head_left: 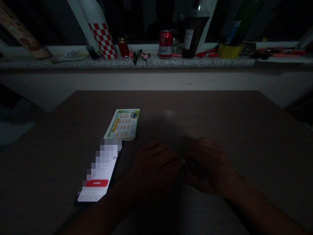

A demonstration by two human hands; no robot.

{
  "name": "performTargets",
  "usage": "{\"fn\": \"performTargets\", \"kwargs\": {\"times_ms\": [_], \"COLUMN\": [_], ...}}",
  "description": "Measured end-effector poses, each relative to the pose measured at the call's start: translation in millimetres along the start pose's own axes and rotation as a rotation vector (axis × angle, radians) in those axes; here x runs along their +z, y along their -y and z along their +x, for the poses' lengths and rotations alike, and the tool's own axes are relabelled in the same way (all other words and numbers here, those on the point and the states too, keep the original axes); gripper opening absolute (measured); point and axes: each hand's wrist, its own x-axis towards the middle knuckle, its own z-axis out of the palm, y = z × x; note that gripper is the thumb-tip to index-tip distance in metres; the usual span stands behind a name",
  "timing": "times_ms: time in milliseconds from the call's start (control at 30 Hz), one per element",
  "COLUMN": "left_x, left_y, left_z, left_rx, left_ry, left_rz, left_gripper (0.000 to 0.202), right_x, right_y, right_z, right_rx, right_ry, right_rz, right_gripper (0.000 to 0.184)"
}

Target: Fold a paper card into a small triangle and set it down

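My left hand point(156, 171) is closed low over the table, its fingers curled and dark in the dim light. My right hand point(210, 164) is closed too, just to the right of it. Between the two, a tiny pale glint shows, but whatever they grip is hidden by the fingers and the shadow. To the left of my left forearm lies a smartphone point(97, 191) with its screen lit, partly blurred out, with a red button on it. Beyond the phone's top end is a small stack of printed cards or a calendar booklet point(124, 125).
The brown table point(210, 111) reaches to a wall below a stone windowsill point(146, 63). On the sill stand a red-and-white checkered bottle point(104, 39), a red can point(165, 44), a dark labelled bottle point(194, 39) and a green bottle in a yellow holder point(230, 51).
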Motion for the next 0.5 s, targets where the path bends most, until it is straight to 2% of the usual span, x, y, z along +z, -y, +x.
{"fn": "performTargets", "kwargs": {"times_ms": [167, 300, 433, 500], "left_x": [-10.7, -14.8, -10.9, -8.7], "left_y": [6, 13, 13, 11], "left_z": [-1, -6, -7, -7], "left_rx": [-0.010, -0.087, -0.113, -0.153], "left_ry": [-0.070, -0.153, -0.162, -0.194], "left_rz": [0.010, 0.033, -0.045, -0.090], "left_gripper": [0.008, 0.005, 0.003, 0.004], "right_x": [-12, -24, -18, -11], "right_y": [-13, -23, -16, -9], "right_z": [-5, -5, 0, 1], "right_rx": [0.034, 0.131, 0.129, 0.145], "right_ry": [-0.028, -0.119, -0.119, -0.112], "right_rz": [-0.011, -0.004, 0.109, 0.196], "right_gripper": [0.014, 0.018, 0.015, 0.019]}}
